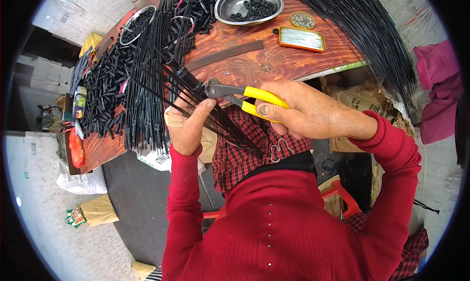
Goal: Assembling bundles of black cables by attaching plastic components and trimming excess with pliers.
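My left hand (186, 127) is closed around a black umbrella frame (188, 80). Thin dark ribs fan out from its plastic hub, some running down over my lap. Yellow-handled pliers (267, 96) are gripped in my right hand (316, 110), with fingers wrapped about both handles. The pliers' metal jaws meet the frame beside the hub, close to my left thumb. What the jaws pinch is too small to make out. A tan bandage strip (175, 119) is on my left hand.
On the wooden table (245, 69) lie a flat dark strip (225, 55), an orange tray (302, 49) of thin pins, a round tin (302, 21) and a metal bowl (229, 6) of black rings. Black plastic parts (105, 92) and rib bundles (144, 100) crowd the left; more long ribs (362, 31) lie right.
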A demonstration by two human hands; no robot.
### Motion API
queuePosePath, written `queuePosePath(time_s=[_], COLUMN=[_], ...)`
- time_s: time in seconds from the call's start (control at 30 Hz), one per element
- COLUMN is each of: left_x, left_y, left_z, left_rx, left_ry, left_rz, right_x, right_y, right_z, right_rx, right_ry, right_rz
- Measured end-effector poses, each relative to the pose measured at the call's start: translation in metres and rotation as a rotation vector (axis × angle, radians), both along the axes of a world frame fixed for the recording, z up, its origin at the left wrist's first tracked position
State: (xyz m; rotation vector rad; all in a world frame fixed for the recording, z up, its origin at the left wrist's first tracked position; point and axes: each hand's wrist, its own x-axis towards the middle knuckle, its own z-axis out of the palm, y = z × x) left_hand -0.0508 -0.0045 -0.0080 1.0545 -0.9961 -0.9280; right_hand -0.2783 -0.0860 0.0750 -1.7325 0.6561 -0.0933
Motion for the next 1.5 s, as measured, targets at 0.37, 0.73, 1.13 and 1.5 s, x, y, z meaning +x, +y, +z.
queuePosePath(time_s=[0.37, 0.73, 1.13, 1.5], left_x=[-0.001, -0.002, 0.017, 0.032], left_y=[0.003, 0.003, -0.004, -0.015], left_z=[-0.001, 0.004, -0.006, 0.007], left_rx=[0.030, 0.016, 0.036, 0.025], left_ry=[-0.079, -0.052, -0.085, 0.045], left_rz=[0.051, 0.034, 0.050, -0.243], right_x=[0.004, 0.012, 0.011, 0.014], right_y=[0.008, 0.011, 0.007, -0.003], right_z=[-0.010, -0.026, -0.046, -0.033], right_rx=[-0.291, -0.667, -0.551, 0.012], right_ry=[-0.005, 0.012, -0.176, -0.330], right_rz=[-0.033, -0.063, -0.064, -0.202])
